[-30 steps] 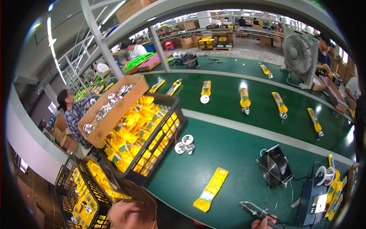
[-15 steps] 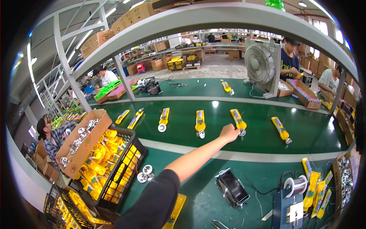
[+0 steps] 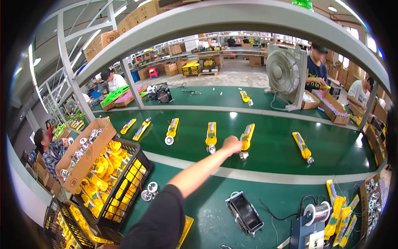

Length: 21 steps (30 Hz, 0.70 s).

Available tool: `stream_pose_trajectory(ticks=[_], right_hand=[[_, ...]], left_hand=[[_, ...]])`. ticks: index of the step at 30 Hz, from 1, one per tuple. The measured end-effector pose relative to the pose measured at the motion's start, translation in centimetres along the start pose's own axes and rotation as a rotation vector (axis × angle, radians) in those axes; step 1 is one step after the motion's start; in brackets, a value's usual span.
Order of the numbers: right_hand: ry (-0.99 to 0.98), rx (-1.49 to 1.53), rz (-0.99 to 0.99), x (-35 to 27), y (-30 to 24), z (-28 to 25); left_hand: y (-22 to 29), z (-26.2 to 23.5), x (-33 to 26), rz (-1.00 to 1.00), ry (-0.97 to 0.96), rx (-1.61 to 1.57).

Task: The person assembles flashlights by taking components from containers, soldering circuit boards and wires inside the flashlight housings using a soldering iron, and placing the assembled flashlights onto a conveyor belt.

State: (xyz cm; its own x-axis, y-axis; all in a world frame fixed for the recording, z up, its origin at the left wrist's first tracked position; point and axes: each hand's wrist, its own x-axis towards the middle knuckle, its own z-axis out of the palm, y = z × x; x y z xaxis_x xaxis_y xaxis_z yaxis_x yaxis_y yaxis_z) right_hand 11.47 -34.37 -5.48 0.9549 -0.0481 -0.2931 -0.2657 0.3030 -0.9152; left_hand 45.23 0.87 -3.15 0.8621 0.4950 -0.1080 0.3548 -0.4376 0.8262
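Observation:
My left hand [image 3: 233, 145] reaches over the green belt from the lower left in a black sleeve. Its fingers are curled closed at the side of a yellow plastic housing [image 3: 247, 136]; the fingertips are partly hidden. From the housing's near end hangs a silver reflector cup [image 3: 243, 155]. To the left lies another yellow housing [image 3: 211, 132] with its own round reflector [image 3: 212, 148]. A further yellow housing [image 3: 301, 145] rests to the right. My right hand is out of view.
A black crate [image 3: 143, 163] of yellow housings and a cardboard box [image 3: 89, 155] of reflectors stand left. A black holder [image 3: 244, 212], a wire spool [image 3: 317, 213] and stacked yellow housings [image 3: 338, 216] are on the near bench. A grey fan [image 3: 284, 70] stands beyond; co-workers sit farther off.
My left hand has moved left, and the housing beside it has shifted left and turned, its far end now tilting right. The other housings on the belt appear slightly farther left; the view has shifted too.

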Motion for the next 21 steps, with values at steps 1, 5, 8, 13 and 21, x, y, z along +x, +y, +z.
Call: stream_pose_trajectory(ticks=[1,5,8,13,21], right_hand=[[0.027,0.022,-0.032,0.3,0.0,0.3],[0.078,0.074,-0.091,0.6,0.3,1.1],[0.031,0.090,-0.171,0.7,0.1,1.3],[-0.017,0.142,-0.159,0.0,-0.4,1.5],[-0.015,-0.592,-0.716,0.4,1.1,0.9]], left_hand=[[-0.2,-1.6,-2.0,0.059,0.017,0.198],[-1.9,-8.5,-13.0,0.174,0.056,0.330],[-3.4,-13.1,-21.7,0.306,0.136,0.456],[-6.1,-17.8,-34.6,0.201,0.264,0.530],[-12.3,-21.5,-45.6,0.178,0.301,0.922]])
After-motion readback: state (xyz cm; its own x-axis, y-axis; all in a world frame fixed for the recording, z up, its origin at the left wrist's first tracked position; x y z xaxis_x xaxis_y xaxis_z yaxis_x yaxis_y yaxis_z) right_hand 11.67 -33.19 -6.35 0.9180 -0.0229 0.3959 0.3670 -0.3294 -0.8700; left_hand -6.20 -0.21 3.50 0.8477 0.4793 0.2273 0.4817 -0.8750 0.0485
